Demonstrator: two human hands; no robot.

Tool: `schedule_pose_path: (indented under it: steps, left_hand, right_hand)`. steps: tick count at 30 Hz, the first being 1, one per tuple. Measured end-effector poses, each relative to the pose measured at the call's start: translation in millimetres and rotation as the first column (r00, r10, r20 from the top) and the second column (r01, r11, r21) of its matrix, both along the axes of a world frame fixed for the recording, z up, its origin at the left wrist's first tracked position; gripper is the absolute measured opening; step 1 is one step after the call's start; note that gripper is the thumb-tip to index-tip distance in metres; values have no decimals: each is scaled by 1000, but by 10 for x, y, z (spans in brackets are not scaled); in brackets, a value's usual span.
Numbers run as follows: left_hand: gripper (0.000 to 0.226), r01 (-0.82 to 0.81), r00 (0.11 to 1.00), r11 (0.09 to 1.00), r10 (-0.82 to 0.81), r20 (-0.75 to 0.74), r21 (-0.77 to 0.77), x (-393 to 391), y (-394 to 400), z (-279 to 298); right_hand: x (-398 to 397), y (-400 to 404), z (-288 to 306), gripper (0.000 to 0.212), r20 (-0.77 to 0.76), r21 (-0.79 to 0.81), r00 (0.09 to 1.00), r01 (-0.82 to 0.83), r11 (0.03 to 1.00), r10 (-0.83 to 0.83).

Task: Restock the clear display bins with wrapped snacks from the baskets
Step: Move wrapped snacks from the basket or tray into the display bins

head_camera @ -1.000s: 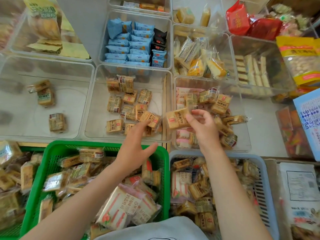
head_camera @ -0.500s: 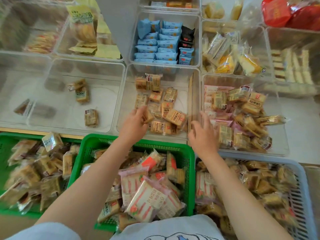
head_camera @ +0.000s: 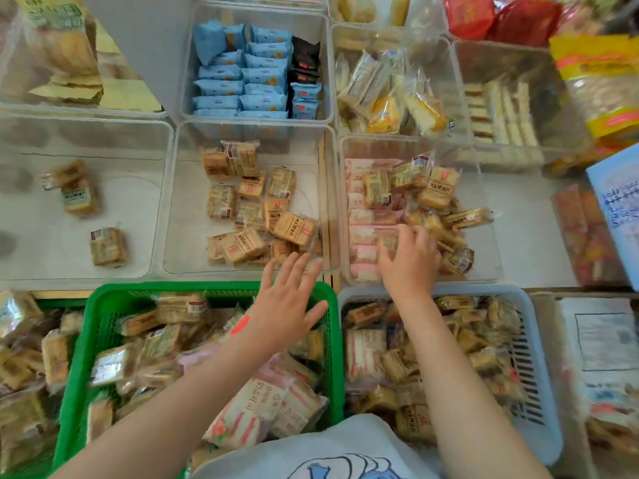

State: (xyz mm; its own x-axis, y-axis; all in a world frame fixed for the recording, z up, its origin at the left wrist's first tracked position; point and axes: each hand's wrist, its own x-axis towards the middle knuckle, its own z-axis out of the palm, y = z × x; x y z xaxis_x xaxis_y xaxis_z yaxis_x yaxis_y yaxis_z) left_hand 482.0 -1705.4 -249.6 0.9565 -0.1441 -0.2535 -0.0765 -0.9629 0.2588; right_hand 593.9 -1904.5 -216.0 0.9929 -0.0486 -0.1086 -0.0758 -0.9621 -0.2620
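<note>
My left hand (head_camera: 290, 299) hovers open and empty, fingers spread, over the far rim of the green basket (head_camera: 207, 288) of brown and pink-striped wrapped snacks. Just beyond it the middle clear bin (head_camera: 186, 236) holds several brown wrapped snacks (head_camera: 294, 229). My right hand (head_camera: 409, 262) reaches into the right clear bin (head_camera: 491, 243), its fingers curled over a brown wrapped snack (head_camera: 388, 243) lying among pink packs (head_camera: 363, 216) and more brown ones. Below my right forearm sits the grey basket (head_camera: 532, 340), full of brown snacks.
The left clear bin (head_camera: 138, 202) holds three brown packs. Behind are bins of blue packs (head_camera: 242, 74), yellow cakes (head_camera: 390, 95) and wafers (head_camera: 498, 112). A second green basket (head_camera: 58, 300) sits at the far left. Boxes and bags crowd the right edge.
The snack my right hand held a second ago is gone from it; that hand has moved right into the right bin. My left hand drew back from the middle bin and opened.
</note>
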Motion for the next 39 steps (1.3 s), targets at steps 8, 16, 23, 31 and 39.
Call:
schedule_pose_path:
  steps: [8, 16, 23, 31, 39]
  left_hand:
    - [71, 15, 999, 998, -18, 46, 58, 59, -41, -62]
    - [71, -3, 999, 999, 1, 40, 36, 51, -50, -44]
    - [84, -185, 982, 915, 180, -49, -359, 157, -48, 235]
    - [78, -117, 973, 855, 201, 115, -504, 152, 220, 567]
    - [61, -400, 913, 882, 358, -197, -250, 477, 826, 243]
  right_hand:
    - [87, -202, -102, 55, -331, -29, 935, 125, 992, -128]
    - [177, -360, 178, 29, -204, 249, 972, 169, 953, -119]
    - [-74, -143, 512, 39, -409, 852, 909, 412, 324, -79]
    - [-293, 649, 479, 21, -428, 822, 872, 265, 504, 238]
    - [-173, 564, 62, 52, -200, 359, 937, -202, 911, 287]
